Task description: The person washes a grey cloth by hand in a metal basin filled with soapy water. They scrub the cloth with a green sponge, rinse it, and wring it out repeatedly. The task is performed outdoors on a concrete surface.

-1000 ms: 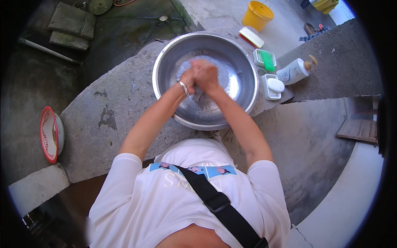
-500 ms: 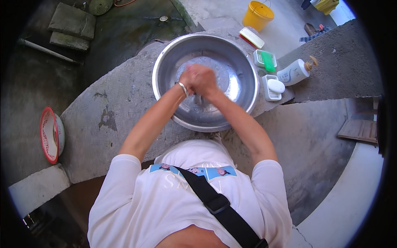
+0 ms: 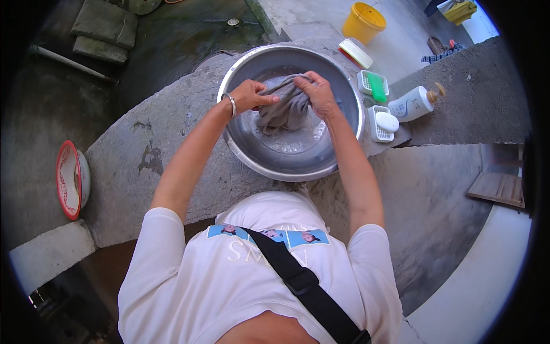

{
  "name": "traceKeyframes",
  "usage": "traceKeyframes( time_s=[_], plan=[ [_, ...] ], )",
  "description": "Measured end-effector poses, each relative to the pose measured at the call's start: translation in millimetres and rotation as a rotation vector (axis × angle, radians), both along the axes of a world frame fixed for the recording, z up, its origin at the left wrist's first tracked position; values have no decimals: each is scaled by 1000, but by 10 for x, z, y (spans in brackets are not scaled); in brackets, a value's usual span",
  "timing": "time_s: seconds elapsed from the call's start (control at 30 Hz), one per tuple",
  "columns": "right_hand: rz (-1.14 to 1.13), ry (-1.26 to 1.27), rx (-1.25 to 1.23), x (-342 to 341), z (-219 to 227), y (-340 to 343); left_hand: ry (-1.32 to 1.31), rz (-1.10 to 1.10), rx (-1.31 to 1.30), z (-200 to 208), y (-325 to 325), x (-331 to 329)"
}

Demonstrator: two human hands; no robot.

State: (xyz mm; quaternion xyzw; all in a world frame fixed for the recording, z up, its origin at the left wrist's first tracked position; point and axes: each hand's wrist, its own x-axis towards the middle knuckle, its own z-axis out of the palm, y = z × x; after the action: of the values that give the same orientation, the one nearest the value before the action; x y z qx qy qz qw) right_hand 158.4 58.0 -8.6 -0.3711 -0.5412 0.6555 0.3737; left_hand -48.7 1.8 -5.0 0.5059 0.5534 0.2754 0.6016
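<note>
A wet grey cloth (image 3: 285,110) hangs bunched between my hands inside a wide metal basin (image 3: 252,159). My left hand (image 3: 252,96), with a silver bangle at the wrist, pinches the cloth's left upper edge. On the other side my right hand (image 3: 319,93) grips its upper right part between thumb and fingers. The lower folds hang down toward a little water (image 3: 289,146) in the basin's bottom. Whether they touch it I cannot tell.
Right of the basin are a white soap bar (image 3: 387,121) on a white rack, a green soap bar (image 3: 376,88), a brush (image 3: 356,53) and a pump bottle (image 3: 411,105). A yellow bucket (image 3: 364,23) stands behind. A red-rimmed enamel basin (image 3: 71,180) leans at the left.
My hands were clasped together over the basin, blurred by motion. Now they are apart, left and right, with the grey cloth spread out between them.
</note>
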Motion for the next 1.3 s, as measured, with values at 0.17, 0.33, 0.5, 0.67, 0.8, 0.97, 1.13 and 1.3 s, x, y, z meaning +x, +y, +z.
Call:
traceKeyframes(
  time_s=[0.17,0.33,0.5,0.67,0.8,0.97,1.13,1.3],
  plan=[
    [-293,-63,295,-244,-41,-148,-460,350,-55,3,-49,291],
    [-233,-473,754,-593,160,-641,-1273,112,-125,-802,95,328],
    [-425,-690,672,-454,95,-313,-793,567,-255,-216,-100,747],
    [-277,-566,774,-606,123,-590,-593,269,233,-854,3,508],
    [-113,-411,307,-312,-5,-137,-817,408,-227,-51,-141,639],
    [353,-399,369,-37,358,-85,-505,254,27,60,100,196],
    [73,-416,524,75,640,190,191,-54,603,430,203,95],
    [-137,-331,796,77,1339,192,298,111,811,1009,301,80]
  ],
)
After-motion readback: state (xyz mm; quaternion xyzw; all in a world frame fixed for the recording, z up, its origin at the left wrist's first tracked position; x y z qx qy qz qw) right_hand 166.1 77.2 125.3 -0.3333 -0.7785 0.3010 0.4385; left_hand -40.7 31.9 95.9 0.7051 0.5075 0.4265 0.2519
